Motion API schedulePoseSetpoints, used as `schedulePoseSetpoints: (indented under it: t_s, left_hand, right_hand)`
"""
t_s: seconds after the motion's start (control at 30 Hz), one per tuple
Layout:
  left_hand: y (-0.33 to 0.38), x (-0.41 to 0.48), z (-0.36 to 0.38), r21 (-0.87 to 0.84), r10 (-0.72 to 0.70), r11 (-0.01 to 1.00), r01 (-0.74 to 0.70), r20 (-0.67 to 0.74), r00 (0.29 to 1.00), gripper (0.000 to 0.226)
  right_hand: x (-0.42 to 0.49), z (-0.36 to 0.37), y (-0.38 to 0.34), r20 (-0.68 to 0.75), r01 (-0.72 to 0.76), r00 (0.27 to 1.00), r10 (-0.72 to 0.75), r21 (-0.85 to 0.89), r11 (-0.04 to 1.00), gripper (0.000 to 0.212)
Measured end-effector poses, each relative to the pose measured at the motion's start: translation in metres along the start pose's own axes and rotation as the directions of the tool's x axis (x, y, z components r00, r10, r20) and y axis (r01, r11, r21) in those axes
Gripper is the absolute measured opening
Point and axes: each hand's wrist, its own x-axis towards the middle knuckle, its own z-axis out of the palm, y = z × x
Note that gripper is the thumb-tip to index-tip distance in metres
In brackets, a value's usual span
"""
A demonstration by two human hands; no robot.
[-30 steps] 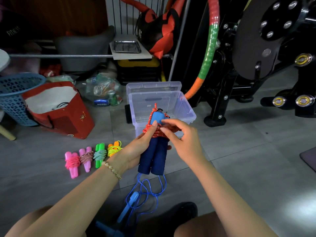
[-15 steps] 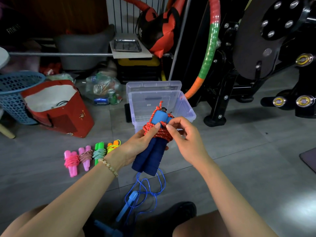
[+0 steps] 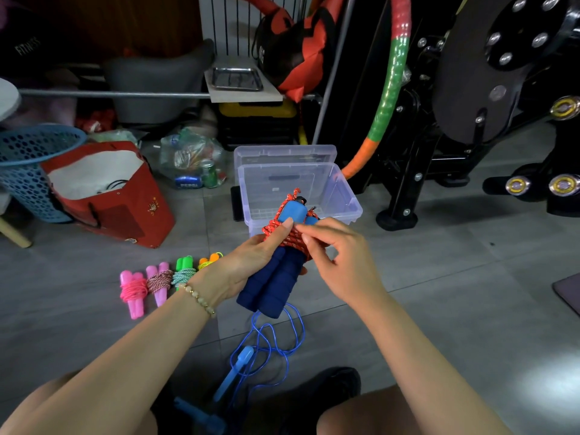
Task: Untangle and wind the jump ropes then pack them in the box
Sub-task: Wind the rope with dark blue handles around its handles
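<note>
Navy foam-handled jump rope (image 3: pixel 270 287), its red speckled cord (image 3: pixel 290 239) wound round the upper end; left hand (image 3: pixel 246 266) grips the rope, right hand (image 3: pixel 340 257) fingertips apparently pinch the cord.

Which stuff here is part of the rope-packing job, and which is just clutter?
Job: navy-handled jump rope gripped by left hand, its red cord pinched by right hand; clear box; four wound ropes on floor; loose blue rope.
Clutter: red bag; blue basket; striped hoop; bag of bottles.
</note>
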Motion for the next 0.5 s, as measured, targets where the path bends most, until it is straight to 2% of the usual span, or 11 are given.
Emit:
schedulePoseSetpoints:
  t_s: [0.07, 0.17, 0.27, 0.37, 0.5]
  left_hand:
    - [0.0001, -0.0016, -0.0007, 0.022, -0.014, 1.0, 0.014, 0.003, 1.0, 0.061]
    - [0.0001, -0.0026, -0.0007, 0.017, -0.029, 0.999, 0.029, -0.002, 1.0, 0.063]
    - [0.0016, -0.0021, -0.0016, 0.005, -0.054, 0.999, 0.054, -0.02, 0.998, 0.054]
    - [0.001, -0.0022, -0.0019, -0.035, -0.077, 0.997, 0.076, -0.034, 0.996, 0.05]
    - [0.0004, -0.0026, -0.0011, -0.056, -0.076, 0.996, 0.074, -0.042, 0.996, 0.05]
  right_hand:
    - [-0.001, 0.0039, 0.0006, -0.008, 0.002, 1.0, -0.002, -0.048, 0.999, 0.022]
    - [-0.0011, 0.0035, -0.0001, -0.042, -0.004, 0.999, 0.003, -0.013, 1.0, 0.022]
    - [-0.0026, 0.0048, -0.0006, 0.033, 0.03, 0.999, -0.029, -0.054, 0.998, 0.029]
    - [-0.0005, 0.0068, 0.0019, 0.025, 0.039, 0.999, -0.038, -0.044, 0.998, 0.028]
    - [0.0, 0.0119, 0.0001, -0.018, 0.147, 0.987, -0.157, -0.254, 0.956, 0.03]
